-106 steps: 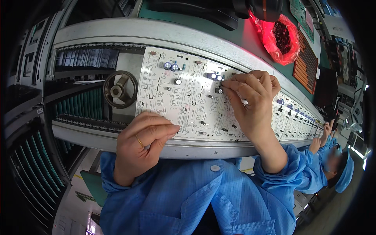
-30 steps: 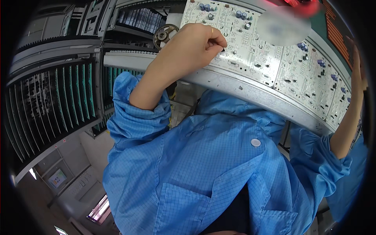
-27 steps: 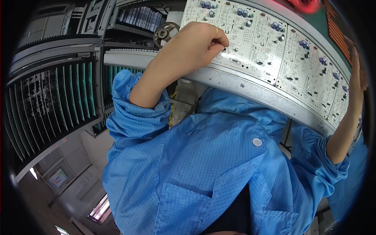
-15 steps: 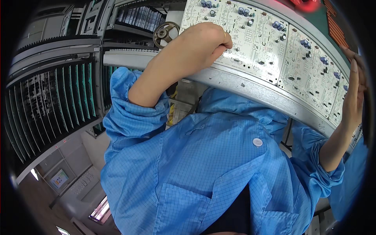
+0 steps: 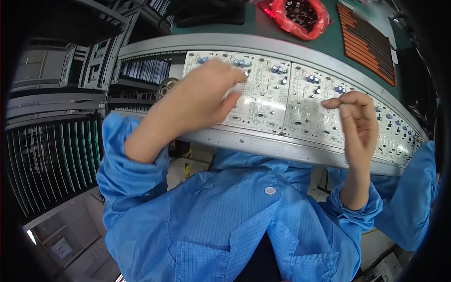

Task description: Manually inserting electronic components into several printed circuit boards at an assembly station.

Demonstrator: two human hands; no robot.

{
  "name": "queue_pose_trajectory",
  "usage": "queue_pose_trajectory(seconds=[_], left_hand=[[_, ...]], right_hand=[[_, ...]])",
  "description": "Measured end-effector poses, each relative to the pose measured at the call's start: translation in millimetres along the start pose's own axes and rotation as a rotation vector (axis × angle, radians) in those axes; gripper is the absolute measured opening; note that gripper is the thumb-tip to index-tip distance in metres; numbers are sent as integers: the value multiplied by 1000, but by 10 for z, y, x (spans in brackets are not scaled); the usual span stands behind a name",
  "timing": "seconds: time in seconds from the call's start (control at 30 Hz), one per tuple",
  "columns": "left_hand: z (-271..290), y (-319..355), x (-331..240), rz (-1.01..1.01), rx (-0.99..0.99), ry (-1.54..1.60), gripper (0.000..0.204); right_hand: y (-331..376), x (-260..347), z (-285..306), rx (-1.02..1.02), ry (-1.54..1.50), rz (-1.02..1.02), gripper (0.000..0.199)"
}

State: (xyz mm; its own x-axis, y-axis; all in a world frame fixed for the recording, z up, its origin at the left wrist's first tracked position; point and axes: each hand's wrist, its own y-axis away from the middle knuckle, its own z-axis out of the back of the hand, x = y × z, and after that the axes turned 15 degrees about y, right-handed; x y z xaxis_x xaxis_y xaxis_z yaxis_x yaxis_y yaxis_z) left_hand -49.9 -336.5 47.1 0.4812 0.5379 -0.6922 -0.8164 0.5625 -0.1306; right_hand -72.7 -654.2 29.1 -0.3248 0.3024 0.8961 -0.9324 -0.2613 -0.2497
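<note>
A row of white circuit boards (image 5: 263, 115) with blue capacitors and other small parts lies in a metal rail in front of me. Over the leftmost boards is my left hand (image 5: 211, 91), blurred by motion, its thumb and fingers apart and nothing visible between them. Farther right, my right hand (image 5: 361, 122) hovers above the boards with curled fingers. Its thumb presses against the index finger; anything pinched there is too small to make out. Blue capacitors (image 5: 278, 69) stand along the boards' far side.
Beyond the rail, a red plastic bag (image 5: 324, 19) of small dark parts and an orange slotted tray (image 5: 369, 47) sit on a green surface. Racks of upright boards (image 5: 56, 145) stand at left. Another person's blue sleeve (image 5: 408, 197) is close at right.
The view has swung right and up, bringing in the red bag and orange tray. My left hand has lifted from the board and its fingers have parted. My right hand has come in from the far right over the boards.
</note>
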Motion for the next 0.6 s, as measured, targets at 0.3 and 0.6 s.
queue_pose_trajectory(seconds=[0.3,0.6], left_hand=[[-366,-2250,643,13,-174,-310,14],[-565,-2562,702,114,-108,-573,16]], right_hand=[[177,76,-95,128,-102,-149,16],[341,-87,135,47,-143,-231,18]])
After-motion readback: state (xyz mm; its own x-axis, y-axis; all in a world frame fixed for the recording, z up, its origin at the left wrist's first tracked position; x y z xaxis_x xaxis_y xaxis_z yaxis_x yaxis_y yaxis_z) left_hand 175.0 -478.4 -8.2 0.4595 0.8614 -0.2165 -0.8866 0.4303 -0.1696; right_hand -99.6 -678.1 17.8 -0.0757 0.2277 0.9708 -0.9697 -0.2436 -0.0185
